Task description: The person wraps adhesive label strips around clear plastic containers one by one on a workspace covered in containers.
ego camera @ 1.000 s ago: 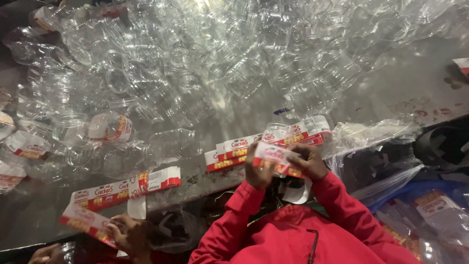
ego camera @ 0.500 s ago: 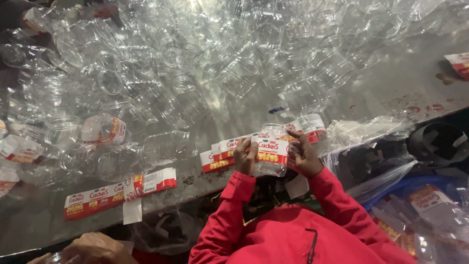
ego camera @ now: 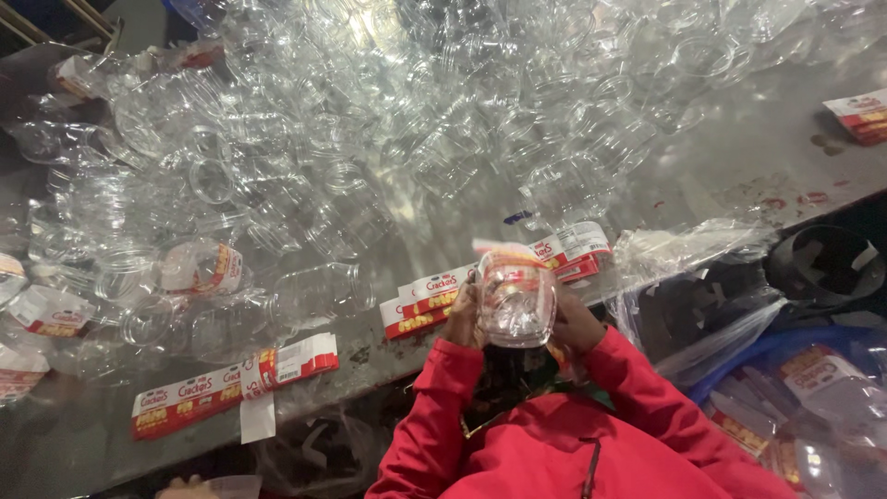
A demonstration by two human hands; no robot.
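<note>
A metal table [ego camera: 739, 176] lay heaped with clear plastic jars [ego camera: 370, 120], red-and-white label strips [ego camera: 231, 383] along its near edge. The person in the red jacket [ego camera: 554, 444] had swapped a label for a clear jar [ego camera: 516, 298], now gripped between left hand [ego camera: 465, 319] and right hand [ego camera: 575, 323], fingers clasped around it, a label apparently going on.

You hold a clear plastic jar [ego camera: 516, 298] between both hands at the near edge of the metal table [ego camera: 739, 176], above the red-and-white label strips [ego camera: 434, 296] lying there. It is empty and see-through, ribbed, with a label band partly wrapped along its upper side.
</note>
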